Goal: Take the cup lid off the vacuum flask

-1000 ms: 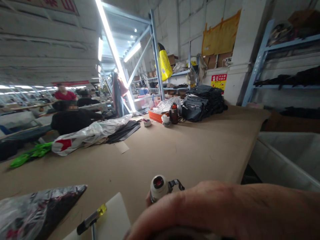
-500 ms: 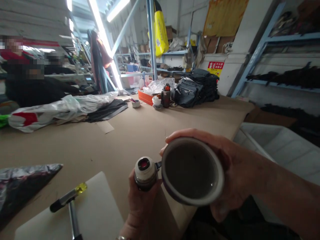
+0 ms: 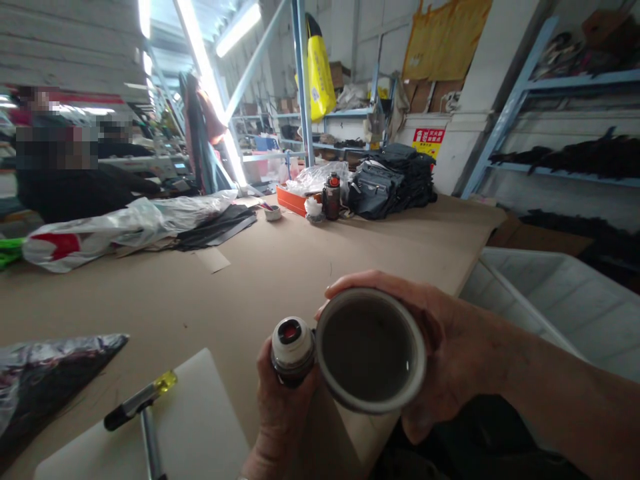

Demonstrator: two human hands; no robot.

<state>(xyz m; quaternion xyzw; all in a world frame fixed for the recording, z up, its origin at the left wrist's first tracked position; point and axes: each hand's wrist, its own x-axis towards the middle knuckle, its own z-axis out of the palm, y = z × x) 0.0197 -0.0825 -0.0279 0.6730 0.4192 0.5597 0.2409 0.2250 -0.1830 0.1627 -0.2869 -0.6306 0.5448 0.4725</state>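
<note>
Surface: brown board top, which fills the middle of the view and reaches to the far bags and bottles. Framing sits slightly lower than half a second ago. A second ago my right forearm blocked the bottom of the view and the cup was hidden behind it.

White board: flat on the near edge of the surface, left of my hands, same place as before.

Right hand: fingers wrapped round the outside of the cup, holding it firmly. The cup has shifted a little left and down since the last frame, and its rim now meets the flask top. Its mouth points up at me, tipped slightly to the left. The long axis runs away from the camera, down toward my lap.

Left hand: closed round the body of the flask, held over the near edge of the surface. The flask is upright with its neck pointing up at me, the red centre showing and the long axis near vertical. Its position is almost unchanged.

Tool with black-and-yellow handle: lies across the board's left edge, unmoved.
</note>
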